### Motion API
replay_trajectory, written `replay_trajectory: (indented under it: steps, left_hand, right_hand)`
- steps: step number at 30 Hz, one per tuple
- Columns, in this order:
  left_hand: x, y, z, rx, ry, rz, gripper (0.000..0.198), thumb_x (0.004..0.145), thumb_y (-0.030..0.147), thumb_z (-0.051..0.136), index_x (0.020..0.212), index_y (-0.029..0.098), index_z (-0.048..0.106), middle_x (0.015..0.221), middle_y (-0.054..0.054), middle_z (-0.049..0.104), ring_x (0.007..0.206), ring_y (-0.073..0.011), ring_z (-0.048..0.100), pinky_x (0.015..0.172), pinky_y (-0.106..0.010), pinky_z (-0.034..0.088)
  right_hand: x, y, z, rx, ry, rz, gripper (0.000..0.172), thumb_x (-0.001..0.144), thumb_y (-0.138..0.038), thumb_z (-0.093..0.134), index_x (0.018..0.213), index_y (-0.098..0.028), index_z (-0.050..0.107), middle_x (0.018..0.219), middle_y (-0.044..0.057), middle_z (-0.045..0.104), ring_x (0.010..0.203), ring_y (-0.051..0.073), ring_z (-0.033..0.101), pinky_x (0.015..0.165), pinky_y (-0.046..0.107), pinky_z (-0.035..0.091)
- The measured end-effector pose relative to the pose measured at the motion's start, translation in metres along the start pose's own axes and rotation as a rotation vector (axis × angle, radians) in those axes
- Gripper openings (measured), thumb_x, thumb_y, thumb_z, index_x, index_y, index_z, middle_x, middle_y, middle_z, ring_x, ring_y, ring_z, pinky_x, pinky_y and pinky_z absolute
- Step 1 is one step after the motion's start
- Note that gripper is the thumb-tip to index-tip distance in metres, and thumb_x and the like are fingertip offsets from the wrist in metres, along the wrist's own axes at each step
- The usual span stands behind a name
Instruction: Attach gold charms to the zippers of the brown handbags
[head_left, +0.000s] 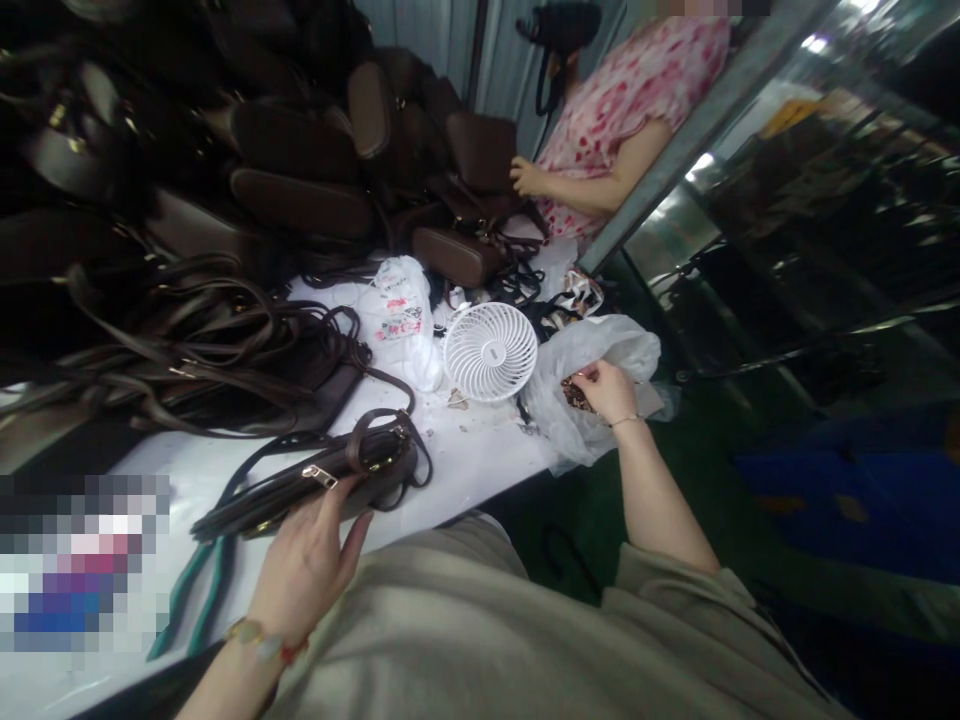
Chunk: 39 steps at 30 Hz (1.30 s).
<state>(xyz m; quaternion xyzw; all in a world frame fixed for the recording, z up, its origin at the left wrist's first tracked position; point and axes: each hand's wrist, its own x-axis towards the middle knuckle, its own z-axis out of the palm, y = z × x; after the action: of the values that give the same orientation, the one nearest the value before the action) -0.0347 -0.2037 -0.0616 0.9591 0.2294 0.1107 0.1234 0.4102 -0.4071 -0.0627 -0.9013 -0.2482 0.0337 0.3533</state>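
Note:
My left hand (311, 560) grips the near edge of a dark brown handbag (315, 480) that lies flat on the white table (480, 455), its strap coiled beside it. My right hand (607, 390) reaches out to a white plastic bag (600, 350) at the table's far edge. Its fingers pinch a small dark patterned item (576, 392) at the bag's mouth. I cannot make out what that item is.
A white desk fan (490, 351) stands between my hands. Brown straps (187, 350) and stacked brown handbags (300, 170) fill the left and back. A person in a pink floral dress (637, 100) handles a bag at the far end. Teal-handled pliers (191, 590) lie near me.

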Motion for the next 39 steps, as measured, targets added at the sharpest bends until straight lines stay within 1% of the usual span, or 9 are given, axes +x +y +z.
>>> replay_trajectory:
  steps: [4,6,12,18,21,27,33,35,39]
  left_hand:
    - [0.0,-0.002,-0.003,-0.019,-0.016,-0.048,0.037,0.096,0.034,0.049,0.127,0.015,0.045,0.102,-0.013,0.071,0.087,-0.0261,0.07,0.076,-0.036,0.056]
    - [0.002,0.001,-0.006,0.007,-0.031,-0.083,0.032,0.095,0.033,0.048,0.121,0.014,0.048,0.093,-0.012,0.072,0.08,-0.0261,0.071,0.07,-0.035,0.056]
    - [0.017,0.013,-0.018,0.148,-0.079,-0.175,0.023,0.094,0.032,0.049,0.109,0.014,0.055,0.084,-0.01,0.071,0.075,-0.0252,0.07,0.068,-0.035,0.054]
    - [0.022,0.012,-0.017,0.087,-0.122,-0.22,0.026,0.095,0.031,0.049,0.113,0.014,0.056,0.089,-0.009,0.071,0.082,-0.0253,0.069,0.073,-0.037,0.054]
    - [0.017,0.008,-0.013,0.052,-0.115,-0.197,0.029,0.094,0.031,0.049,0.117,0.014,0.054,0.091,-0.01,0.071,0.083,-0.0256,0.069,0.075,-0.037,0.054]
    - [0.014,0.005,-0.007,0.045,-0.084,-0.181,0.028,0.094,0.031,0.05,0.115,0.014,0.054,0.093,-0.012,0.07,0.085,-0.026,0.067,0.077,-0.038,0.053]
    - [0.015,0.006,-0.008,0.008,-0.056,-0.178,0.028,0.093,0.03,0.051,0.115,0.013,0.054,0.094,-0.011,0.07,0.088,-0.0268,0.067,0.078,-0.039,0.053]
    - [0.015,0.006,-0.008,-0.004,-0.056,-0.178,0.029,0.093,0.03,0.051,0.116,0.013,0.053,0.095,-0.011,0.069,0.089,-0.0269,0.067,0.078,-0.04,0.053]
    - [0.016,0.008,-0.007,-0.014,-0.092,-0.192,0.027,0.092,0.029,0.052,0.114,0.014,0.054,0.093,-0.011,0.069,0.088,-0.027,0.066,0.079,-0.039,0.052]
  right_hand:
    - [-0.039,-0.026,-0.015,0.298,0.036,0.04,0.024,0.08,-0.036,0.071,0.087,-0.021,0.053,0.085,0.008,0.069,0.079,0.019,0.068,0.069,0.03,0.055]
    - [-0.065,-0.048,-0.007,0.518,-0.089,0.084,0.03,0.084,-0.041,0.067,0.102,-0.024,0.051,0.09,0.004,0.069,0.081,0.019,0.07,0.065,0.029,0.058]
    - [-0.145,-0.109,0.083,1.145,-0.638,0.374,0.035,0.08,-0.031,0.071,0.112,-0.029,0.056,0.097,-0.001,0.067,0.094,0.017,0.07,0.079,0.034,0.062]
    - [-0.164,-0.104,0.155,1.171,-0.646,0.405,0.071,0.06,-0.021,0.083,0.122,-0.03,0.049,0.11,0.001,0.065,0.113,0.021,0.065,0.104,0.045,0.05]
    - [-0.155,-0.09,0.155,0.97,-0.665,0.228,0.077,0.067,-0.025,0.08,0.135,-0.031,0.045,0.132,0.005,0.058,0.117,0.019,0.062,0.106,0.041,0.048]
    - [-0.145,-0.073,0.147,0.375,-0.637,-0.243,0.02,0.083,-0.024,0.064,0.101,-0.02,0.072,0.105,0.008,0.071,0.099,0.021,0.068,0.096,0.043,0.055]
    - [-0.149,-0.101,0.123,0.253,-0.292,-0.507,0.012,0.078,-0.031,0.075,0.087,-0.022,0.074,0.134,0.012,0.057,0.133,0.033,0.048,0.113,0.058,0.037]
    - [-0.158,-0.124,0.108,0.377,-0.439,-0.496,0.014,0.083,-0.03,0.071,0.095,-0.023,0.072,0.126,0.011,0.064,0.13,0.031,0.052,0.112,0.056,0.04]
    - [-0.183,-0.171,0.104,0.639,-1.093,-0.276,0.025,0.091,-0.033,0.062,0.113,-0.023,0.069,0.089,0.004,0.074,0.083,0.019,0.071,0.08,0.036,0.061]
